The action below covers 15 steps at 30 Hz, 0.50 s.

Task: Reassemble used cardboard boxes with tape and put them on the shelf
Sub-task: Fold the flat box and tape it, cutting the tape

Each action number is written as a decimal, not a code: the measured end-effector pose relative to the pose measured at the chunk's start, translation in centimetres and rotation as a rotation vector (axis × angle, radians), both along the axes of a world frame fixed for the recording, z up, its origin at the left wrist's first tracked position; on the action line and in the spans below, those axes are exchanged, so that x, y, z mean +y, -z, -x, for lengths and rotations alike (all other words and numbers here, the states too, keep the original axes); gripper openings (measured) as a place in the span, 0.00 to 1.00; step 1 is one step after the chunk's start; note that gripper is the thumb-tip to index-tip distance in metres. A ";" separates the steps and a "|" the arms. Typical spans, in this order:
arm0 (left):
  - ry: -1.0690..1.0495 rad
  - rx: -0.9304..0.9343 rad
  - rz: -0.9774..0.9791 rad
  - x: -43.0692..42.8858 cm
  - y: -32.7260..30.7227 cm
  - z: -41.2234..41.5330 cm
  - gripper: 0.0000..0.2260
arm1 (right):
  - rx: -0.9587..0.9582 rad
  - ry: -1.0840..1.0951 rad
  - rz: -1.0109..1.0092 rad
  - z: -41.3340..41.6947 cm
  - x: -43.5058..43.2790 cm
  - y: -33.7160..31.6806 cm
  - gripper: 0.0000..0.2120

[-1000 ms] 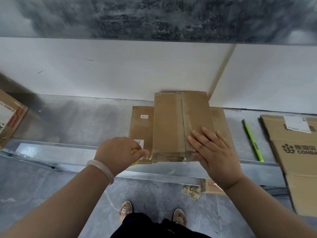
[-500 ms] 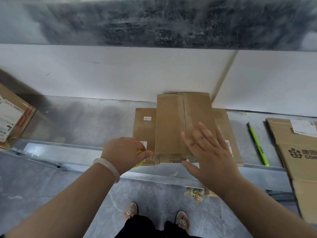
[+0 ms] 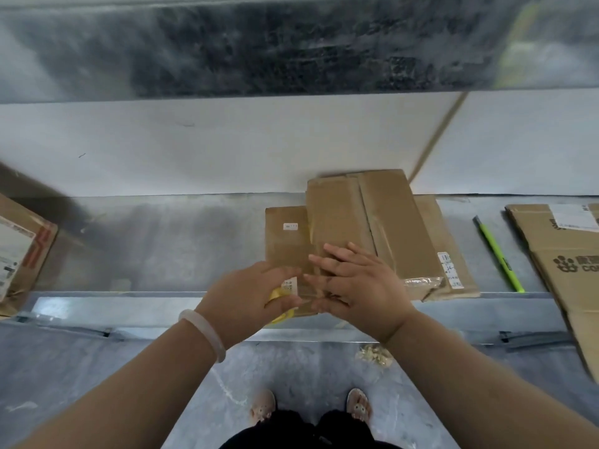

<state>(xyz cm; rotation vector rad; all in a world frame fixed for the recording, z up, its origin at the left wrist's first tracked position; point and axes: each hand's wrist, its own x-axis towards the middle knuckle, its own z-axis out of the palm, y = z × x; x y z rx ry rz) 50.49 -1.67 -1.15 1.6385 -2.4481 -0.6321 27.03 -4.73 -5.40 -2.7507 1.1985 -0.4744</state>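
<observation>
A narrow brown cardboard box (image 3: 372,222) lies on a wider flattened box (image 3: 285,244) on the metal shelf (image 3: 162,251). Clear tape shines along its top seam and near end. My left hand (image 3: 252,296) is curled round a yellow tape roll (image 3: 275,294) at the box's near left corner. Only slivers of the roll show past the fingers. My right hand (image 3: 359,286) lies with straight, spread fingers on that same near left corner, its fingertips almost touching my left hand.
A labelled box (image 3: 19,251) stands at the shelf's far left. A green pen-like tool (image 3: 496,254) and a large flattened printed carton (image 3: 570,264) lie to the right. The white wall runs behind. Scraps (image 3: 372,354) lie on the floor near my feet.
My right hand lifted off the right half of the box top and came down leftward at the near left corner. My left hand stayed at that corner with the roll.
</observation>
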 end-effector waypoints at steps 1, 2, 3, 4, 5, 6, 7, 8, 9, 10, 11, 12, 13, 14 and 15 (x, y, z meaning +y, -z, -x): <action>0.006 0.056 -0.008 0.0 0.1 -0.5 0.39 | 0.003 0.000 -0.009 0.0 0.0 0.0 0.21; 0.014 0.087 -0.007 0.0 0.2 -0.8 0.35 | -0.001 -0.001 -0.018 0.0 0.0 0.0 0.21; 0.025 0.086 0.011 0.0 0.3 -1.2 0.32 | -0.006 -0.003 -0.027 0.1 0.0 -0.1 0.21; 0.039 0.062 0.048 0.1 0.5 -1.4 0.29 | -0.011 -0.003 -0.031 0.1 0.0 -0.2 0.20; 0.054 0.036 0.106 0.2 0.5 -1.6 0.27 | -0.013 -0.003 -0.033 0.1 0.0 -0.2 0.20; 0.069 0.013 0.167 0.2 0.6 -1.7 0.25 | -0.012 -0.004 -0.032 0.0 0.0 -0.3 0.20; 0.082 -0.008 0.219 0.2 0.6 -1.8 0.24 | -0.011 -0.004 -0.030 0.0 0.0 -0.4 0.20; 0.092 -0.032 0.260 0.2 0.7 -1.9 0.23 | -0.014 -0.004 -0.031 -0.1 0.0 -0.4 0.20; 0.097 -0.055 0.289 0.1 0.7 -1.9 0.23 | -0.019 -0.003 -0.031 -0.1 0.0 -0.5 0.20; 0.096 -0.075 0.295 0.1 0.6 -1.9 0.24 | -0.022 -0.003 -0.031 -0.2 0.0 -0.5 0.20; 0.084 -0.091 0.279 0.0 0.5 -1.9 0.24 | -0.022 -0.002 -0.029 -0.2 0.0 -0.5 0.20; 0.063 -0.101 0.247 -0.1 0.3 -1.9 0.23 | -0.019 -0.003 -0.024 -0.2 0.0 -0.5 0.20; 0.047 -0.111 0.222 -0.1 0.3 -1.9 0.21 | -0.015 -0.003 -0.017 -0.2 0.0 -0.5 0.20; 0.041 -0.117 0.223 -0.2 0.5 -1.8 0.18 | -0.011 -0.004 -0.010 -0.1 0.1 -0.5 0.20; 0.039 -0.116 0.242 -0.2 0.6 -1.7 0.16 | -0.011 -0.004 -0.007 -0.1 0.1 -0.5 0.20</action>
